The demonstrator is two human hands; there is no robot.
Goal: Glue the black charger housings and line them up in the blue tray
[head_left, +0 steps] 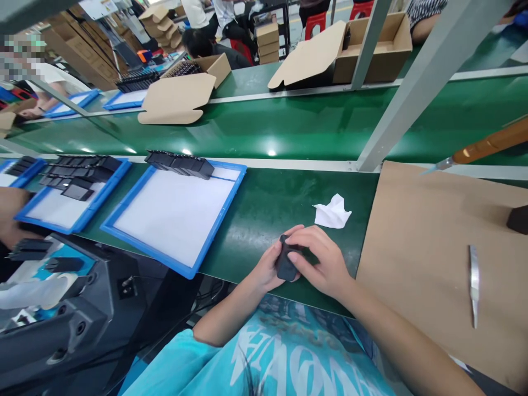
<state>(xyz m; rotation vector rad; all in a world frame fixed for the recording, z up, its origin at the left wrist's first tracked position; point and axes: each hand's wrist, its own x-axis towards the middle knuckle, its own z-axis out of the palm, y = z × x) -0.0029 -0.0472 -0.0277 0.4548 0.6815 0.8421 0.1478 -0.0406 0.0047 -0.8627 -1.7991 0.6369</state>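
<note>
Both my hands meet at the near edge of the green table (pixel 264 209), gripping one small black plastic part (pixel 285 265). My left hand (pixel 270 269) holds it from the left, with fingers curled round its side. My right hand (pixel 319 258) wraps over its top and right side. A crumpled white wipe (pixel 333 213) lies just beyond my hands. Left of them sits a blue-rimmed white tray (pixel 173 214) with a row of black parts (pixel 181 163) along its far edge.
A second blue tray (pixel 61 212) with several black parts sits further left. A brown cardboard sheet (pixel 433 242) on the right carries a metal blade (pixel 474 283). An orange-handled tool (pixel 487 146) pokes in. Open cartons (pixel 181 96) stand beyond the belt. A grey machine (pixel 61 319) is at lower left.
</note>
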